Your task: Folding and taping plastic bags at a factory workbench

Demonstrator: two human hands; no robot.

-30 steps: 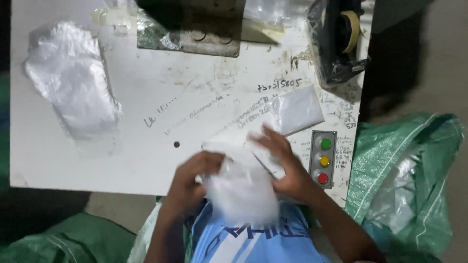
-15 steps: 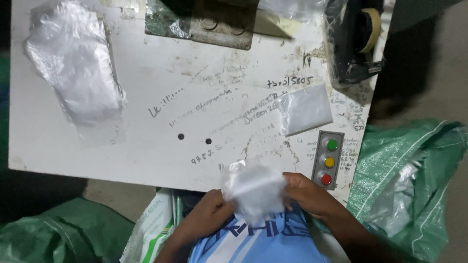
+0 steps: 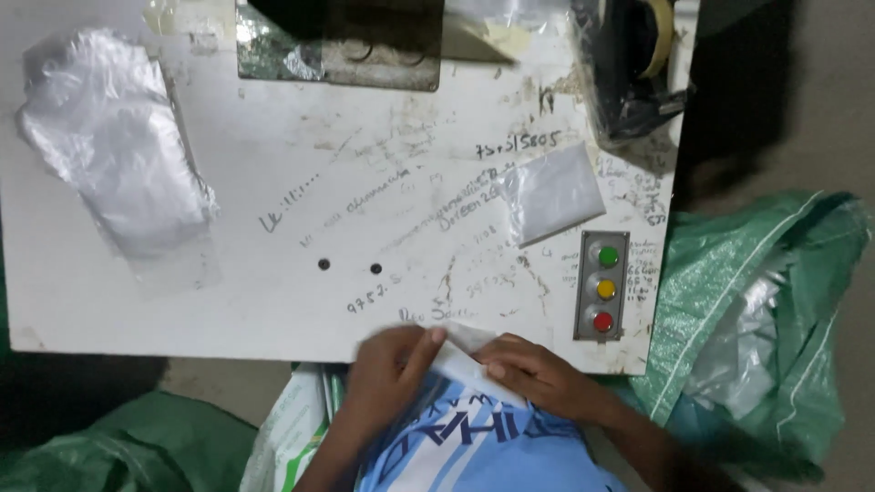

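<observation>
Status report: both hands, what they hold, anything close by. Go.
Left hand and right hand both grip a small white plastic bag at the table edge. Button panel just right of it. Nothing in the way.

On the table (image 3: 273, 273), a plastic heap (image 3: 114, 146) lies far left, a small packet (image 3: 551, 191) right (button panel (image 3: 602, 284) just below it).

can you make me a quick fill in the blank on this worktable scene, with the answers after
1. Both hands, the left hand and the right hand, hold a small white ____ at the table's near edge.
2. On the button panel, the top button is ____.
3. The big crumpled clear plastic lies on the table's ____ side.
4. The woven sack beside the table is ____.

Answers: packet; green; left; green
</observation>
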